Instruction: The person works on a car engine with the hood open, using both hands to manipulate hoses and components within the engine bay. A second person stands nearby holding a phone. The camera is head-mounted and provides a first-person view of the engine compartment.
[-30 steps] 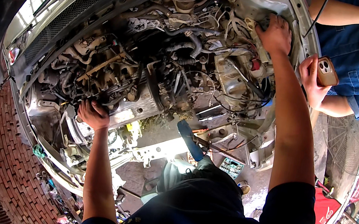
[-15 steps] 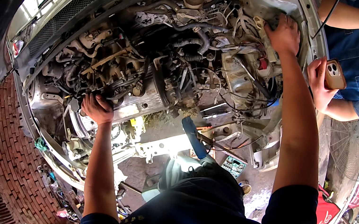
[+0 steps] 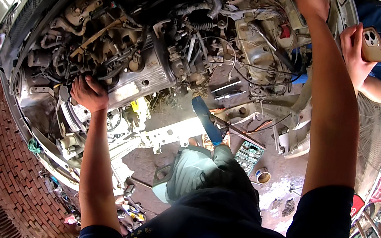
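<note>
My left hand (image 3: 89, 93) rests at the near left edge of the greasy engine (image 3: 111, 49), beside its ribbed metal cover (image 3: 139, 79). Its fingers curl down over a part that I cannot make out. At the upper right, my right hand (image 3: 314, 3) reaches to the inner side of the engine bay. Its thumb stands apart from the fingers, whose tips are cut off by the picture's edge. Nothing shows in its grip. Below that forearm lie a dusty metal housing (image 3: 255, 41) and several loose cables and hoses (image 3: 280, 73).
Another person's hand (image 3: 356, 59) holds a tan phone (image 3: 374, 45) beyond the right fender. Under the front crossmember (image 3: 172, 133), a teal case of sockets (image 3: 248, 156) and a round tin (image 3: 262, 175) stand on the ground. A fan guard (image 3: 376, 136) is at the right, brick paving (image 3: 4, 137) at the left.
The view has shifted, so the engine bay sits higher and further left. My right hand has moved toward the top edge, its fingers now partly cut off. My left hand stays beside the engine.
</note>
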A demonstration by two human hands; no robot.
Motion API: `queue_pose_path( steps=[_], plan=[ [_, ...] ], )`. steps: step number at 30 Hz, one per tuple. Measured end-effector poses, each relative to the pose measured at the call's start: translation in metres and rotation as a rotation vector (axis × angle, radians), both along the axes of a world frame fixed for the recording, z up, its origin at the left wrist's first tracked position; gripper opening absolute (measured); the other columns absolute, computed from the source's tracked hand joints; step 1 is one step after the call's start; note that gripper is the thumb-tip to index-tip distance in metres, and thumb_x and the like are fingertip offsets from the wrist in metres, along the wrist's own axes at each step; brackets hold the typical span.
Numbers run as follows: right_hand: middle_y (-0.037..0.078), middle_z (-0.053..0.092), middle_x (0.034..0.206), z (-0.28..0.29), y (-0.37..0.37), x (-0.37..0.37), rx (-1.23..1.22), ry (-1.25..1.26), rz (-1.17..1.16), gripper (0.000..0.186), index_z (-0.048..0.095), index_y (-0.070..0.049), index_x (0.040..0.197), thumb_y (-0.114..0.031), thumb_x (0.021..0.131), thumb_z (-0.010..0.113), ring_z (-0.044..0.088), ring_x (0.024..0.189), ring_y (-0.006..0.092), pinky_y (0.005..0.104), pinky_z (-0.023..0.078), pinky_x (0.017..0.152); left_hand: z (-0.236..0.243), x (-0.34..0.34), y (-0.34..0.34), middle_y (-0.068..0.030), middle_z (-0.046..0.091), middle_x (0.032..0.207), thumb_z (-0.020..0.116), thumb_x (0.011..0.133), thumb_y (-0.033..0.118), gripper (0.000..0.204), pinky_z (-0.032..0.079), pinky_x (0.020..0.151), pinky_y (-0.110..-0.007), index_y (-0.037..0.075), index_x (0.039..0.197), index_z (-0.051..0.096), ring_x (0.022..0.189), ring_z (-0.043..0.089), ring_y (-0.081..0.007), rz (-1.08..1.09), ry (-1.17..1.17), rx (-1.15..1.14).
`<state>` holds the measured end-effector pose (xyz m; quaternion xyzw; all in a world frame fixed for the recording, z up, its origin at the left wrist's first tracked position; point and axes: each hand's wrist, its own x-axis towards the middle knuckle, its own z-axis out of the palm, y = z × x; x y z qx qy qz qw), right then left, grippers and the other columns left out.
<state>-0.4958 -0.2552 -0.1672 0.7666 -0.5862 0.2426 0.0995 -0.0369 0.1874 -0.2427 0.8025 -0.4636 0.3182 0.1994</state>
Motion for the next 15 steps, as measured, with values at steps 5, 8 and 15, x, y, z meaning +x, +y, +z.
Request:
queue_pose_path(
  steps=[5,8,15],
  plan=[
    [0.018,0.071,0.113,-0.009,0.027,0.103,-0.312,-0.109,0.466,0.039,0.074,-0.010,0.113,-0.037,0.085,0.075,0.068,0.108,0.0380,0.0512,0.055,0.094,-0.007,0.014,-0.004,-0.0207,0.069,0.096,0.046,0.106,0.035,0.043,0.045,0.076,-0.054,0.001,0.092,0.068,0.088,0.063,-0.0445,-0.047,-0.165,-0.127],
    [0.018,0.074,0.097,0.113,0.116,0.223,0.436,0.001,0.557,0.034,0.074,-0.008,0.104,-0.039,0.090,0.067,0.072,0.096,0.0381,0.0529,0.057,0.083,-0.023,0.031,0.021,-0.0240,0.071,0.102,0.053,0.105,0.039,0.044,0.048,0.079,-0.056,-0.001,0.101,0.070,0.091,0.066,-0.0462,0.031,-0.160,-0.118],
    [0.017,0.075,0.103,0.146,0.137,0.320,0.104,0.396,1.190,0.048,0.072,-0.006,0.114,-0.050,0.096,0.064,0.070,0.104,0.0372,0.0512,0.057,0.088,-0.024,0.022,0.012,-0.0141,0.071,0.096,0.061,0.103,0.035,0.034,0.044,0.066,-0.054,0.003,0.099,0.070,0.083,0.065,-0.0378,0.013,-0.116,-0.019]
  ],
)
